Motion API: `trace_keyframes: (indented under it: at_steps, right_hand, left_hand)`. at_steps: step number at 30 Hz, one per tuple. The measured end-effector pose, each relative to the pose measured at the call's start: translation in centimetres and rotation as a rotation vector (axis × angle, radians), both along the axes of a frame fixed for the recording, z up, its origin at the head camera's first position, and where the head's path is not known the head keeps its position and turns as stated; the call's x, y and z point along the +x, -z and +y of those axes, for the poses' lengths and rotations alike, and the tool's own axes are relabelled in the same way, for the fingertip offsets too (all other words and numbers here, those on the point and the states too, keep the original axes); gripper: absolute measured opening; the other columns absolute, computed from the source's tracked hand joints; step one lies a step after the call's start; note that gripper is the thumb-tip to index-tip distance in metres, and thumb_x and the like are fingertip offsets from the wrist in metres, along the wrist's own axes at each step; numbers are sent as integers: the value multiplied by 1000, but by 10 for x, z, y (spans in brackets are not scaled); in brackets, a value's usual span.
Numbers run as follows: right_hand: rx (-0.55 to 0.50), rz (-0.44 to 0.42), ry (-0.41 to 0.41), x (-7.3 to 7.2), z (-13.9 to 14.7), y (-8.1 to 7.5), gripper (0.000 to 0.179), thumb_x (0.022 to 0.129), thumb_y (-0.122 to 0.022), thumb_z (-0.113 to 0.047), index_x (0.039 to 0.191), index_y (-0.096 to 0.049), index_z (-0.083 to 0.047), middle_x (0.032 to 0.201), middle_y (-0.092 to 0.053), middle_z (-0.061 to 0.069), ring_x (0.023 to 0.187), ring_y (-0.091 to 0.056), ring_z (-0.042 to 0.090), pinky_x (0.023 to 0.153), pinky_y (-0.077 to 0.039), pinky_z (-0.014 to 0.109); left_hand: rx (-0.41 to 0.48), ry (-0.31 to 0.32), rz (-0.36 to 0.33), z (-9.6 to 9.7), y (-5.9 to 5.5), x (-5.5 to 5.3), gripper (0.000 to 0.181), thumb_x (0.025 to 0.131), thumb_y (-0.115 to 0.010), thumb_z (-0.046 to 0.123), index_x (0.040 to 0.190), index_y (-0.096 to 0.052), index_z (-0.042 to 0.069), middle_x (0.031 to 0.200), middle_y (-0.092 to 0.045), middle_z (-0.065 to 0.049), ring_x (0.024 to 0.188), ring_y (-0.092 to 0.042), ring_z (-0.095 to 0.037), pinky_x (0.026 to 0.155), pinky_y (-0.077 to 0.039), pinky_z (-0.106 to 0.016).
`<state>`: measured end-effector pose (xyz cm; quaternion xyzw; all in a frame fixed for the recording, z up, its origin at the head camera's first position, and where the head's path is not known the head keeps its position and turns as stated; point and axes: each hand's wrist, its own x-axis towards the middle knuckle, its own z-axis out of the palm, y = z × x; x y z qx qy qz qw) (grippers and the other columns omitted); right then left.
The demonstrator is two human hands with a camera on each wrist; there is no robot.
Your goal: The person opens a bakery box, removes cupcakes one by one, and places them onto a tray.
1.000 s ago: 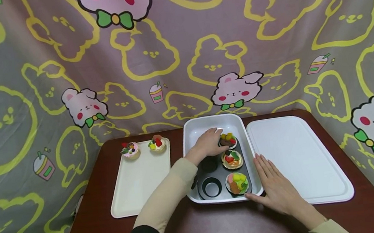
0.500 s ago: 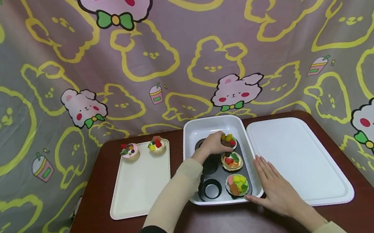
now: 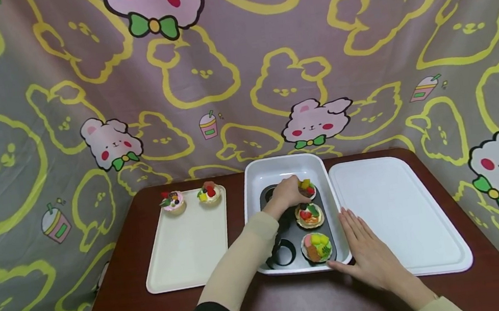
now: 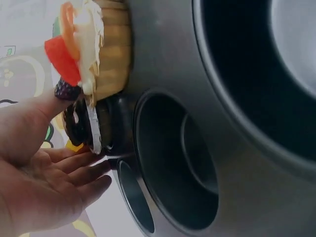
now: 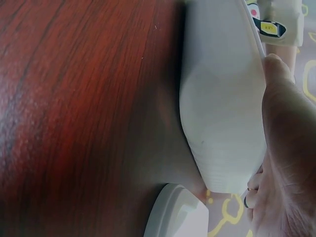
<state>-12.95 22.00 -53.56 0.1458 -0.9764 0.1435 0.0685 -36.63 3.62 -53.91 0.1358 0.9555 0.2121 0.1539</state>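
My left hand (image 3: 287,192) reaches into the white deep tray (image 3: 269,170) and grips a chocolate cupcake (image 3: 311,190) topped with yellow and red fruit. In the left wrist view, its thumb and fingers lie either side of that cupcake, low at the dark muffin tin (image 4: 165,59). Nearer to me in the same row sit a cream cupcake (image 3: 310,216) with strawberry and a fruit-covered cupcake (image 3: 317,247). The tin's left-hand cups show as bare hollows, partly hidden by the arm. My right hand (image 3: 371,254) rests with straight fingers along the deep tray's right side.
On the left, a cream tray (image 3: 187,255) bears a pink cupcake (image 3: 174,203) and a fruit cupcake (image 3: 209,194) at its far end. A flat white tray (image 3: 399,210) lies to the right. Behind the brown table (image 3: 285,305) hangs a patterned cloth (image 3: 226,35).
My left hand has shifted slightly right and its fingers have closed around the chocolate cupcake at the tin's back right. The right hand stays at the deep tray's side.
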Motion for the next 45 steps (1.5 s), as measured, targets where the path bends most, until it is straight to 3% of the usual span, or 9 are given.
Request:
trace_keyframes:
  at_steps: [7,19,25,32,43,45]
  right_hand:
    - [-4,-10,4,0,0,-1,124,90,-71,-76,172,-23,5,180,-28,27,166,-30,47,132,12,20]
    - [-19,11,-10,0,1,3,125,90,-73,-74,171,-23,6,179,-29,28,165,-32,47,126,19,11]
    - [-22,18,-19,0,2,4,125,90,-73,-74,171,-22,6,179,-29,28,165,-32,48,127,18,12]
    - [-32,-1,-14,-1,2,3,125,91,-72,-74,172,-21,5,180,-27,27,166,-30,47,127,18,12]
    - [-42,-10,-11,0,2,0,124,91,-73,-73,171,-23,7,179,-29,28,166,-30,48,125,18,12]
    - [-43,-13,-11,0,1,0,124,91,-73,-74,171,-23,6,179,-28,28,166,-29,48,125,19,12]
  left_hand:
    - [3,-26,8,4,8,-3,52,84,-96,46,119,-73,13,107,-76,0,80,-64,-14,66,-51,-28]
    - [18,29,91,-4,14,-3,48,81,-96,50,99,-67,16,89,-68,4,76,-63,-12,67,-51,-27]
    - [48,37,108,-5,15,-2,61,80,-96,51,115,-64,13,101,-70,0,83,-65,-12,74,-56,-27]
    - [65,53,144,-1,18,-5,86,80,-96,47,146,-51,13,128,-73,-4,108,-70,-16,98,-62,-34]
    - [308,83,165,-13,27,-12,84,76,-101,30,142,-50,15,133,-68,-6,116,-65,-17,102,-58,-33]
    - [338,66,158,-17,11,0,79,80,-98,26,144,-52,13,137,-69,-8,118,-66,-18,104,-58,-33]
